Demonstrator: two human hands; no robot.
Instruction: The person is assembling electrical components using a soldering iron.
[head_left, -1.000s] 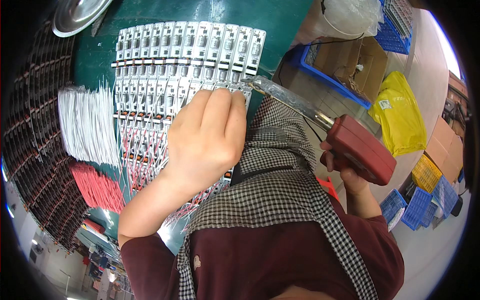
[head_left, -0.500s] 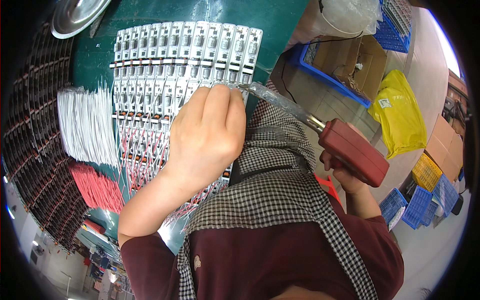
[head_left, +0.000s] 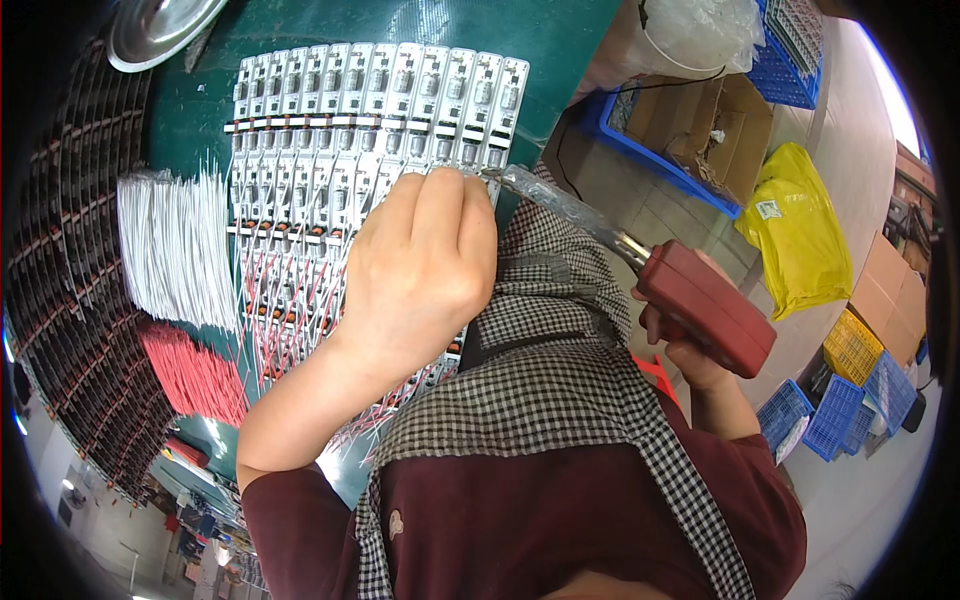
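Observation:
Rows of narrow white circuit boards (head_left: 378, 78) lie side by side on the green tabletop, with red and white wires trailing from the lower rows. My left hand (head_left: 425, 255) is closed over the boards near their right end, knuckles up. Its fingertips are hidden beneath it, so what they pinch cannot be made out. My right hand (head_left: 683, 352) grips a red-handled soldering gun (head_left: 708, 308), partly hiding the fingers. The gun's long metal barrel points up and left, and its tip is close to my left fingers at the boards' right edge.
A bundle of white wires (head_left: 172, 250) and a bundle of red wires (head_left: 195, 372) lie left of the boards. A metal dish (head_left: 160, 28) sits at the far left. Right of the table are a blue crate holding a cardboard box (head_left: 735, 135) and a yellow bag (head_left: 800, 235).
The view has shifted very slightly. My left hand stays over the boards and the soldering gun stays at nearly the same place and angle.

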